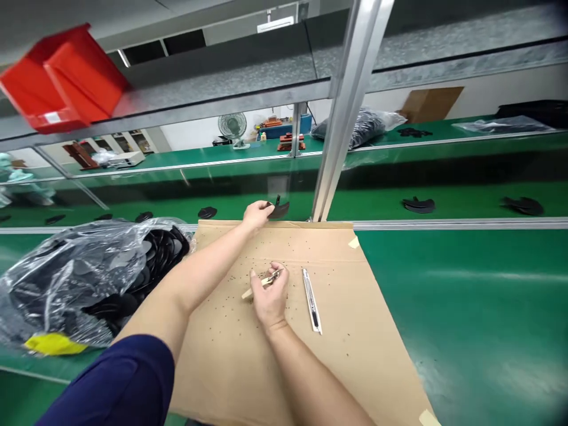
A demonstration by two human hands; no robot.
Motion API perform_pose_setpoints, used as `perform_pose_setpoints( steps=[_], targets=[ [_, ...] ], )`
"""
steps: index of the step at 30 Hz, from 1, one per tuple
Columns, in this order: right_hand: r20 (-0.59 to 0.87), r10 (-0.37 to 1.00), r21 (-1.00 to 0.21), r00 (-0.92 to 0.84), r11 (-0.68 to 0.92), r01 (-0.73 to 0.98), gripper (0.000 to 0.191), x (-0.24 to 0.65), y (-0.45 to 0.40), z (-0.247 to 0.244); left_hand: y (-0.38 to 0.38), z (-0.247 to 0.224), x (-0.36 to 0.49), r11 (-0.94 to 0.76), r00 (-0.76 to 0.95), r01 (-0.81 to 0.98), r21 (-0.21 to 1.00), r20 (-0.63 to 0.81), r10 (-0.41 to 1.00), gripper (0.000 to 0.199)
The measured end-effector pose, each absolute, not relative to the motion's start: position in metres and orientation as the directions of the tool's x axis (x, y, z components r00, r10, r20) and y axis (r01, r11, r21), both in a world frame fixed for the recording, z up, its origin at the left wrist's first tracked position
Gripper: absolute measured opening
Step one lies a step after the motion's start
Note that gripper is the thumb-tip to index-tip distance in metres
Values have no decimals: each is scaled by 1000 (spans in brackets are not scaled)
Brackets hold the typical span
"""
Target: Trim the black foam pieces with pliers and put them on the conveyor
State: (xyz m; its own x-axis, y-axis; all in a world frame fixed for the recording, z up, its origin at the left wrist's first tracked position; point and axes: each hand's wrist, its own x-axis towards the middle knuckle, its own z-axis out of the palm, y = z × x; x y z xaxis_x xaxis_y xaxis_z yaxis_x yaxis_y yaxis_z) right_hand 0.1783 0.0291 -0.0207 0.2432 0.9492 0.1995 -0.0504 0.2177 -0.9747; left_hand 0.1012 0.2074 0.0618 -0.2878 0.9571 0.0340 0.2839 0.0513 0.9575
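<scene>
My left hand [256,214] reaches to the far edge of the cardboard sheet [364,331] and pinches a flat black part [279,209] over the green belt. My right hand [268,296] rests on the middle of the cardboard and grips a small tool with a pale wooden handle [248,292] and a thin metal tip. Just right of that hand lies a slim silver utility knife [312,300]. Tiny dark specks are scattered over the cardboard around the hand.
A clear plastic bag [66,284] full of black parts lies at the left, with a yellow label. More black parts [419,205] sit on the green conveyor belt. An aluminium post [341,118] stands behind the cardboard. Red bins [62,77] hang upper left.
</scene>
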Motion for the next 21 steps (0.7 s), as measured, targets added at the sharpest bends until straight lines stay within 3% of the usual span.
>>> perform_pose_setpoints(
  steps=[3, 4, 8, 11, 15, 21],
  targets=[
    [231, 948, -972, 221, 232, 21, 52, 178, 31, -21, 136, 62, 58, 35, -292, 56, 998, -17, 956, 23],
    [259, 946, -966, 197, 257, 38, 52, 178, 30, -20, 113, 58, 46, 36, -293, -92, 995, -61, 954, 28],
    [455, 890, -873, 17, 442, 205, 51, 183, 26, -13, 41, 39, 16, 82, -310, -446, 891, -240, 920, 37],
    [538, 820, -733, -194, 569, 372, 53, 185, 22, -6, 14, 26, 11, 129, -336, -470, 873, -312, 889, 31],
    [531, 748, -579, -398, 663, 474, 49, 184, 17, -3, 8, 13, 10, 89, -373, -417, 905, -260, 891, 42],
    [559, 678, -457, -478, 733, 504, 36, 183, 17, -7, 9, 8, 3, 22, -357, -446, 895, -200, 912, 52]
  ],
)
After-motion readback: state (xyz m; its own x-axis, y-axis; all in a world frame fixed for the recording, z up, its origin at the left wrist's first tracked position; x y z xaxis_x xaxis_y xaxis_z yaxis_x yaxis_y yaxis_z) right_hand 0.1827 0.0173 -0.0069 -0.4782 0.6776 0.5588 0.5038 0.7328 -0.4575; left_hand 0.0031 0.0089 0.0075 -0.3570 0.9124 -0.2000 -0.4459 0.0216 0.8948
